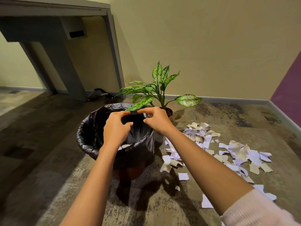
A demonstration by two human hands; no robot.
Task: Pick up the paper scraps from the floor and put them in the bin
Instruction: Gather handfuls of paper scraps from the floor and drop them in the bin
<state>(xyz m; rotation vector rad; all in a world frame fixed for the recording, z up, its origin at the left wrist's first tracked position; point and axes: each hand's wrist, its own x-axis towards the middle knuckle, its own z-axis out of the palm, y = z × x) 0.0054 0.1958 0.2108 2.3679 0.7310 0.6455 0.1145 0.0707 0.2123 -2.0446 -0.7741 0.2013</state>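
Observation:
A round bin (91, 128) lined with a black plastic bag stands on the carpet in the middle of the view. Both my hands hover over its mouth, close together. My left hand (116, 129) has its fingers curled and apart, with nothing visible in it. My right hand (157, 120) is the same, fingertips near the bin's far rim. A pale paper scrap (125, 145) shows inside the bin by its near rim, below my left wrist. Several white and beige paper scraps (228, 152) lie scattered on the floor to the right of the bin.
A potted plant (160, 88) with speckled green leaves stands right behind the bin, one leaf reaching over the rim. A grey desk (71, 66) stands against the wall at the back left, cables at its foot. The wall runs along the back and right.

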